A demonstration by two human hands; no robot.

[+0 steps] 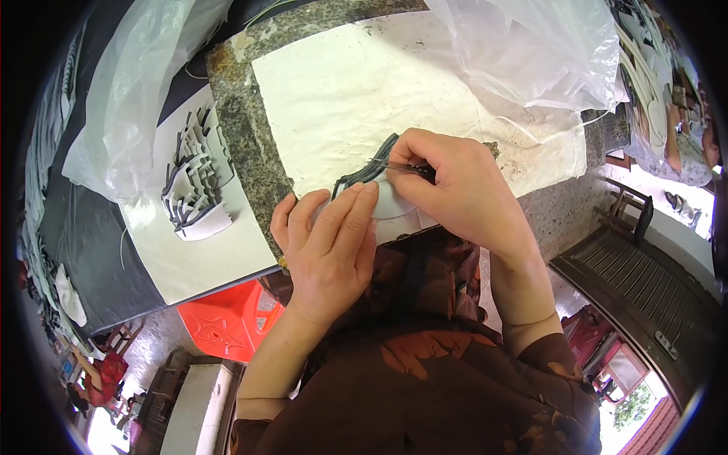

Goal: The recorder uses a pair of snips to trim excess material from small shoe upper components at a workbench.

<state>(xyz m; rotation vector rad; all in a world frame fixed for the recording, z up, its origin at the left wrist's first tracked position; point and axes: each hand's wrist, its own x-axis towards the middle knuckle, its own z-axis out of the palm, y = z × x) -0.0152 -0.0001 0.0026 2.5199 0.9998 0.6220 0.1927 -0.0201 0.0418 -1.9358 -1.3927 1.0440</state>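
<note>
A white curved piece with a dark edge band [393, 200] lies near the front of the paper-covered work surface. On it rest the outstretched fingers of my left hand [327, 235], pressing it down beside the dark band. My right hand [453, 173] is closed in a pinch around a thin metal tool with a dark handle [422, 171]. The tool's narrow tip points left and lies over the dark band. Its exact kind is hard to make out, partly hidden by my fingers.
White paper [341, 83] covers a stone slab [254, 125]. Several similar dark-edged pieces [199, 182] stand bunched on a white board at left. Clear plastic bags [129, 106] lie at the far left and far right. A red plastic stool [220, 322] sits below the table.
</note>
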